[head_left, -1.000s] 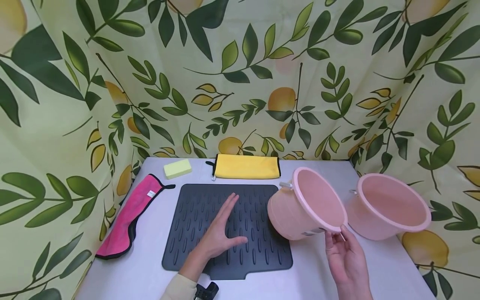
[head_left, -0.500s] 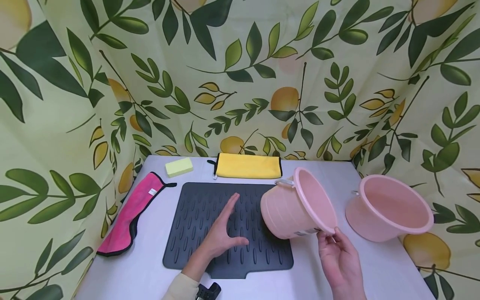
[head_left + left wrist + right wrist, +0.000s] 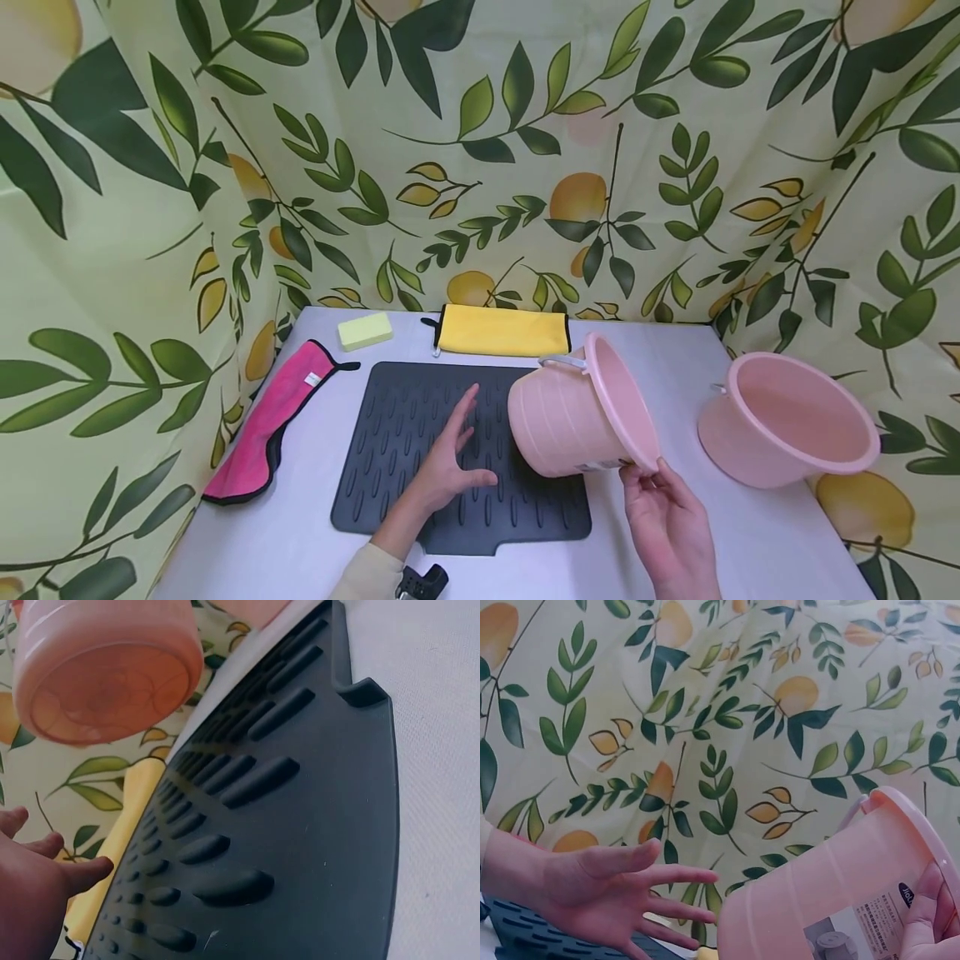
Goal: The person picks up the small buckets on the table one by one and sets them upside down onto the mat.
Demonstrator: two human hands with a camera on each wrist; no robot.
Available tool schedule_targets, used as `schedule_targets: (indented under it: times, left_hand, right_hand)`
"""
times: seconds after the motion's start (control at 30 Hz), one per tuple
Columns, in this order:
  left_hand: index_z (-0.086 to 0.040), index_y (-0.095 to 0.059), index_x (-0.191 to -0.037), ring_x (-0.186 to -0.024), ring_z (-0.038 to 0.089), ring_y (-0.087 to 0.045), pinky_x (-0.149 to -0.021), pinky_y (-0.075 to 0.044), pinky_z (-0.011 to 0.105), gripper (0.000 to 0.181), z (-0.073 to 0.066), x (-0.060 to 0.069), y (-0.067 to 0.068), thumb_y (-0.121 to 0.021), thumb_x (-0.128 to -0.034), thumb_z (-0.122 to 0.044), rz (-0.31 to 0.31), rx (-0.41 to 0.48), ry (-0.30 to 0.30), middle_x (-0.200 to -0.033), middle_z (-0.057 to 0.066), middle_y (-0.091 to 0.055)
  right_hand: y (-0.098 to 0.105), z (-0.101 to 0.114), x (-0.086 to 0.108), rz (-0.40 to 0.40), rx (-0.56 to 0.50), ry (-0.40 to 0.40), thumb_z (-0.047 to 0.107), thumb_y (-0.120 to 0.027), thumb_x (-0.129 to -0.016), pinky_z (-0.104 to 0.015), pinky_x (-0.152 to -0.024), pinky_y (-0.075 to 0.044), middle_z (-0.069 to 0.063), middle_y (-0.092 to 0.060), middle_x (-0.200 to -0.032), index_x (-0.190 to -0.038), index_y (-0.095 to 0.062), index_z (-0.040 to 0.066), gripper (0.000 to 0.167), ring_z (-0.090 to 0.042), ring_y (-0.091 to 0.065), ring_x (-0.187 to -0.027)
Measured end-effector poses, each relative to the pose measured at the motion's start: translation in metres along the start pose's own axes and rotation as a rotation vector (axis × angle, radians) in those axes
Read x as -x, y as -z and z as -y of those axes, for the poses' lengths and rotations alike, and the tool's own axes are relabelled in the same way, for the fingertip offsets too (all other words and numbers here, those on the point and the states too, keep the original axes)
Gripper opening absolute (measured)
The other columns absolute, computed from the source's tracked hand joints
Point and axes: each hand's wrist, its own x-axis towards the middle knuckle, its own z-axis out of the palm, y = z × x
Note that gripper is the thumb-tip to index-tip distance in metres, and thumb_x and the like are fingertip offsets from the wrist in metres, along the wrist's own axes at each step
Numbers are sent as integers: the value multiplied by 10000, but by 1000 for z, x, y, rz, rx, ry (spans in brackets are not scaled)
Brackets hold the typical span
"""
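Observation:
My right hand (image 3: pixel 670 525) pinches the rim of a pink bucket (image 3: pixel 562 417), which hangs tilted over the right part of a dark ridged mat (image 3: pixel 465 500), its mouth facing right. The right wrist view shows the label on the side of the bucket (image 3: pixel 810 892) and my right fingers at its rim. My left hand (image 3: pixel 442 475) hovers over the mat with spread fingers, apart from the bucket and holding nothing. In the left wrist view the bucket's underside (image 3: pixel 109 694) is seen raised above the mat (image 3: pixel 330 825).
A second pink bucket (image 3: pixel 731 450) stands at the right. Along the back lie a yellow cloth (image 3: pixel 504 332) and a pale green sponge (image 3: pixel 365 331). A pink cloth with black edging (image 3: pixel 273 425) lies at the left. Leaf-patterned fabric hangs around the white table (image 3: pixel 540 575).
The held bucket and my right hand have moved left, away from the second bucket, and the bucket's mouth has turned further to the right. My left hand stays raised over the mat.

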Motion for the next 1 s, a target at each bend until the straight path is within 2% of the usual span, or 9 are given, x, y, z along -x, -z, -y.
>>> schedule_targets:
  times: [0.2,0.33,0.53,0.67,0.83,1.0]
  left_hand:
    - [-235,-170,-1753,-1632,407,-182,-1224,-320,656,1247,-2,0,-4,-881,-820,-656,7,73,-19,-1807,54,-160]
    - [-265,-142,-1757,-1628,439,-170,-1218,-332,656,1231,-4,-2,-10,-884,-839,-615,32,132,-26,-1809,98,-139]
    - [-269,-97,-1763,-1621,483,-142,-1214,-343,644,1262,-6,-4,-15,-884,-834,-600,23,171,-20,-1816,40,-104]
    - [-294,-48,-1763,-1631,469,-119,-1206,-342,656,1283,-5,-5,-16,-896,-838,-558,29,216,-13,-1819,71,-69]
    - [-339,3,-1757,-1653,386,-73,-1207,-340,660,1308,-5,-6,-16,-922,-841,-459,45,281,-11,-1818,97,-30]
    - [-338,52,-1751,-1619,363,-174,-1192,-420,535,1351,-2,-6,-14,-943,-839,-382,62,376,-20,-1809,57,-71]
  right_hand:
    - [-3,-7,0,-66,-30,6,130,-543,-1149,-229,-1081,-463,-28,-520,-1440,-1531,-403,189,411,-174,-565,-1255]
    - [-4,-10,2,-73,-13,3,145,-527,-1157,-210,-1079,-449,-21,-505,-1447,-1546,-386,195,417,-162,-562,-1239]
    - [-7,-16,3,-78,5,-20,134,-553,-1147,-205,-1076,-460,-12,-479,-1481,-1571,-371,204,466,-149,-561,-1224]
    - [-8,-18,3,-74,2,-34,124,-573,-1138,-188,-1072,-462,-13,-457,-1502,-1582,-356,203,500,-149,-559,-1220]
    - [-10,-24,7,-39,7,-71,104,-583,-1131,-177,-1076,-462,4,-382,-1570,-1625,-281,224,591,-153,-536,-1274]
    - [-12,-29,12,14,77,-122,106,-569,-1137,-170,-1096,-454,0,-305,-1601,-1663,-192,219,657,-159,-514,-1319]
